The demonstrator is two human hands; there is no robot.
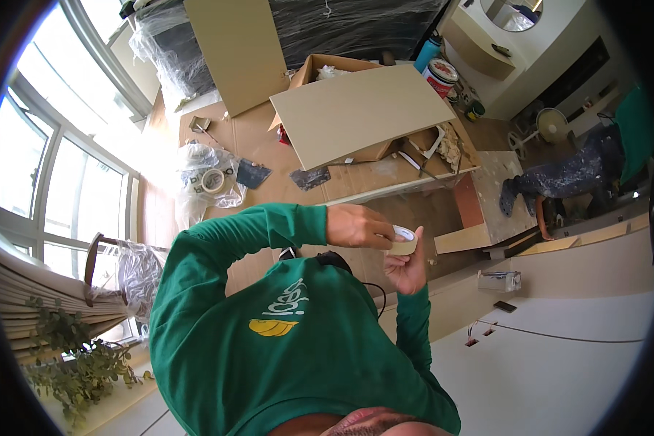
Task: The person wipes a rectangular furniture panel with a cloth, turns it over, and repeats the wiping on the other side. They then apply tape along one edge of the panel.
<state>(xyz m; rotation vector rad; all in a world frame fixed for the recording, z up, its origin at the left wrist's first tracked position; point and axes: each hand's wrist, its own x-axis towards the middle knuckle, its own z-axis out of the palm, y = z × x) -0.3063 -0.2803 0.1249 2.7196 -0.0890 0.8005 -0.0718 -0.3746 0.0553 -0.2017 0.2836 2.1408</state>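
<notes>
A roll of masking tape [402,248], pale with a white core, is held between my two hands in front of my chest. My left hand [357,227] reaches across from the left, its fingers closed at the near side and rim of the roll. Beneath and to the right, my right hand [407,272] grips the roll with the thumb raised along its side; its other fingers are partly hidden. Whether a strip of tape is pulled loose cannot be made out.
A large beige panel [363,109] lies over an open cardboard box [320,65] on the cardboard-covered table. Another tape roll [213,181] sits on plastic beside dark sanding sheets [253,174]. At right, a co-worker [567,171] bends down near a fan [552,126]. A plastic-wrapped chair [134,276] stands left.
</notes>
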